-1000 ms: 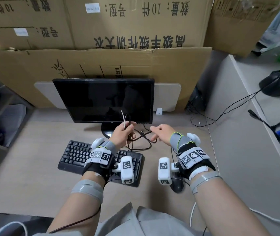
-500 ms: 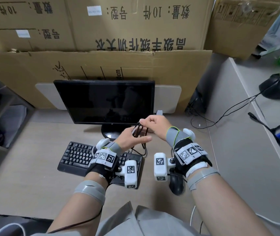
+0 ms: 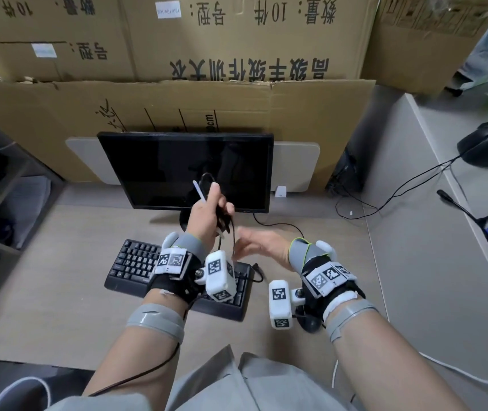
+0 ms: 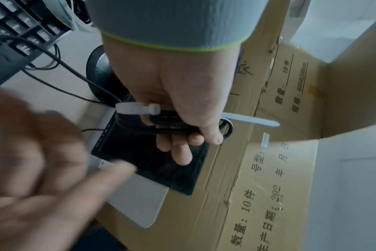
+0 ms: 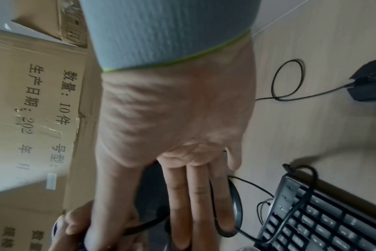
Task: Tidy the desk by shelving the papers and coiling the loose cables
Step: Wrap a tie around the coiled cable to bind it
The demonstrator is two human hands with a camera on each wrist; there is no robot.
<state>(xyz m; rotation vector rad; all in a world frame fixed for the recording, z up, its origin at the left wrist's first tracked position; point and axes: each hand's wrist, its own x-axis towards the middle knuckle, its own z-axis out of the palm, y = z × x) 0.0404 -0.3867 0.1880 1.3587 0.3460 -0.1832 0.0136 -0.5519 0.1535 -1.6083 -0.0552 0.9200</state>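
Left hand (image 3: pixel 207 216) raised in front of the dark flat monitor (image 3: pixel 186 170), fingers (image 4: pixel 180 152) curled tight around a bundle of thin black cable loops (image 4: pixel 172 122) cinched by a white plastic zip tie (image 4: pixel 137 108). Right hand (image 3: pixel 262 246) just beside and below, fingers spread and relaxed, holding nothing. Risk, as a judgement: tie possibly not pulled snug, so loops could slip out and spring apart once released; trailing strand toward the black keyboard (image 3: pixel 136 262) could snag and drag it across the counter (image 3: pixel 59 292).

glossy black monitor (image 3: pixel 186 170), matt cardboard boxes (image 3: pixel 237 37), smooth white plastic tie (image 4: pixel 137 108).
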